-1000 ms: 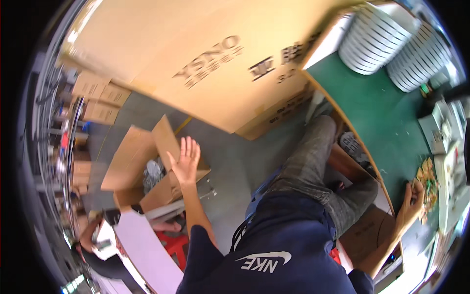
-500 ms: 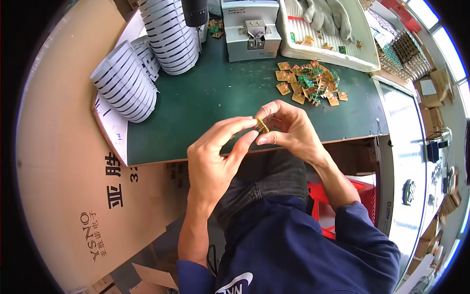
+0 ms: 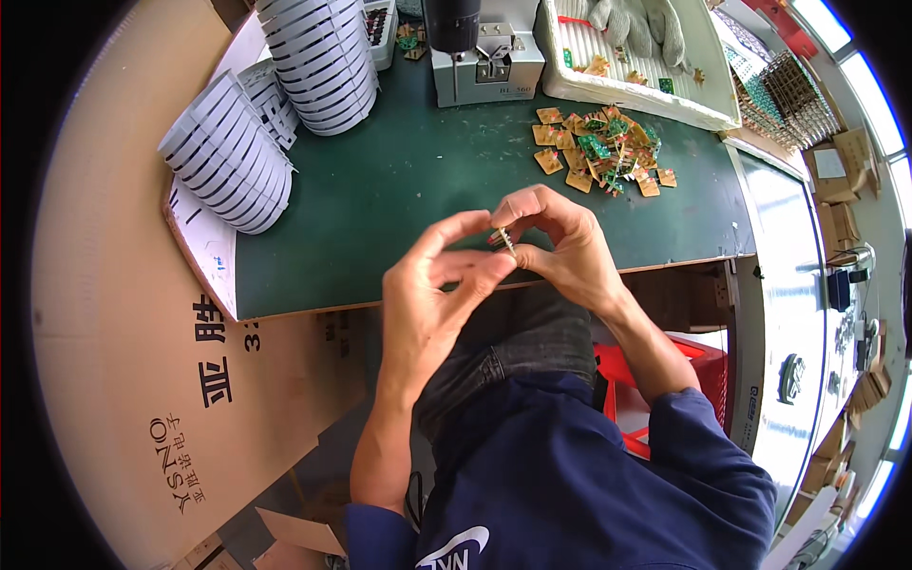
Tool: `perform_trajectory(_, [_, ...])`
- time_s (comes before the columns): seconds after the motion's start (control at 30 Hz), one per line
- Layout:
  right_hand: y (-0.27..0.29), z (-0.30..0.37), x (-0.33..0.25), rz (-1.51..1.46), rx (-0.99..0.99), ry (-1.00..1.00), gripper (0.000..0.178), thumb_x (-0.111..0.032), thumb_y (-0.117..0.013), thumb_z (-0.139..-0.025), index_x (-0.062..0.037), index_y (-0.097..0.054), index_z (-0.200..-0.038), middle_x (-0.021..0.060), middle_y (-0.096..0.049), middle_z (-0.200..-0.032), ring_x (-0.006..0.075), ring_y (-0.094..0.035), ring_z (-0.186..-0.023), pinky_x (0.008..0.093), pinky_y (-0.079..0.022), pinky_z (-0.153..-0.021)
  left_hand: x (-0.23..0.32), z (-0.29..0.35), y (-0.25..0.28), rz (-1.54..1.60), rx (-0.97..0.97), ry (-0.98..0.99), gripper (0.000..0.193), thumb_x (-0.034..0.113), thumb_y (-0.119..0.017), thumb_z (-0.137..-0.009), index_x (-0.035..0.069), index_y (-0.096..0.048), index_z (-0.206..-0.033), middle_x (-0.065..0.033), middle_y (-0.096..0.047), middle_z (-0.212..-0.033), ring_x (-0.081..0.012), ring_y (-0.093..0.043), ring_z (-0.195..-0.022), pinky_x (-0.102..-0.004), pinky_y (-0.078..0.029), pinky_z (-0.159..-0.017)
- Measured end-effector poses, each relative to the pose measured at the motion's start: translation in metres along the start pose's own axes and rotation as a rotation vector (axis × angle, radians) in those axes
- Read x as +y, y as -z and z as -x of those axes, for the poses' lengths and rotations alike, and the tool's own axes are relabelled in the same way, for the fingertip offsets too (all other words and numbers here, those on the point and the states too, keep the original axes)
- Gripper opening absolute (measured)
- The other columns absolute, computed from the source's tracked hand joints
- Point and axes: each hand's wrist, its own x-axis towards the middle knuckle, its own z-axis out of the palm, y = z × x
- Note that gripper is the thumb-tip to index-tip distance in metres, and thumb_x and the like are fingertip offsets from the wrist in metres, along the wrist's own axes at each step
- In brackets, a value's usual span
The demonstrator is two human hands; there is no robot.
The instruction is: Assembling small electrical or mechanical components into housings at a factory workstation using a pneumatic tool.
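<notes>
Between both hands, over the near edge of the bench, is a small circuit board (image 3: 505,241) turned nearly edge-on, with small dark and reddish parts along one face. My right hand (image 3: 565,242) pinches it by its edges between thumb and forefinger. The thumb and forefinger of my left hand (image 3: 432,285) close around its other side, their tips at the board. Finer details of the board are too small to make out. Beyond my right hand lies a loose pile of similar tan and green circuit boards (image 3: 603,152).
A black electric screwdriver (image 3: 451,27) hangs before a grey screw feeder (image 3: 513,87). Stacked white slotted strips (image 3: 318,66) stand at the left, with another curled stack (image 3: 228,157) nearer. A pale tray (image 3: 636,106) holds gloves (image 3: 646,28) and a few boards. A large carton (image 3: 123,313) borders the bench.
The circuit board has been turned, now showing its parts side-on. My left hand has shifted slightly right. The hanging screwdriver has swung right, in front of the screw feeder.
</notes>
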Motion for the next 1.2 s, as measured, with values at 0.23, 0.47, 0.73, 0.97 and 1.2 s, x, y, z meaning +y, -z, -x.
perform_trajectory(0.23, [-0.004,0.0,-0.021,-0.113,-0.03,-0.199,0.056,0.01,-0.067,-0.088,0.0007,-0.052,-0.142,0.0054,-0.062,-0.109,0.0169,-0.064,-0.098,0.0318,-0.055,-0.09,-0.011,0.001,-0.01,-0.216,0.145,-0.165,0.041,0.007,-0.082,-0.086,0.003,-0.066,-0.124,-0.0124,-0.072,-0.117,-0.0179,-0.073,-0.096,-0.0302,-0.06,-0.084])
perform_trajectory(0.47, [0.002,0.005,-0.011,-0.465,-0.19,-0.358,0.049,-0.025,-0.07,-0.099,0.0013,-0.055,-0.138,0.0144,-0.068,-0.122,0.022,-0.068,-0.111,0.0385,-0.057,-0.095,-0.013,-0.008,-0.001,-0.803,0.191,-0.723,0.046,0.0,-0.08,-0.079,0.012,-0.068,-0.122,-0.0063,-0.07,-0.114,-0.026,-0.071,-0.101,-0.0361,-0.06,-0.08])
perform_trajectory(0.73, [0.003,0.008,0.0,-0.57,-0.108,-0.279,0.033,-0.007,-0.073,-0.095,-0.0004,-0.066,-0.126,0.0042,-0.071,-0.113,0.0124,-0.067,-0.104,0.0312,-0.056,-0.098,-0.01,0.001,0.006,-0.245,0.004,-0.361,0.031,0.003,-0.072,-0.094,0.0,-0.068,-0.124,-0.0128,-0.067,-0.128,-0.0212,-0.071,-0.108,-0.0327,-0.059,-0.095])
perform_trajectory(0.97, [0.003,0.008,0.0,-0.492,-0.105,-0.279,0.03,-0.001,-0.072,-0.094,0.0003,-0.067,-0.124,0.0047,-0.072,-0.114,0.0119,-0.067,-0.106,0.0306,-0.056,-0.098,-0.004,0.001,0.001,-0.319,0.085,-0.343,0.015,0.003,-0.071,-0.095,-0.002,-0.074,-0.109,-0.0127,-0.072,-0.118,-0.0197,-0.074,-0.099,-0.0302,-0.061,-0.087])
perform_trajectory(1.2, [-0.001,0.005,-0.005,-0.385,-0.115,-0.252,0.03,0.0,-0.071,-0.094,0.0022,-0.068,-0.124,0.0062,-0.072,-0.115,0.0117,-0.067,-0.106,0.0294,-0.057,-0.097,-0.013,-0.001,-0.002,-0.371,0.173,-0.472,0.015,0.001,-0.077,-0.089,0.002,-0.075,-0.103,-0.0126,-0.075,-0.11,-0.0217,-0.076,-0.09,-0.0301,-0.065,-0.073])
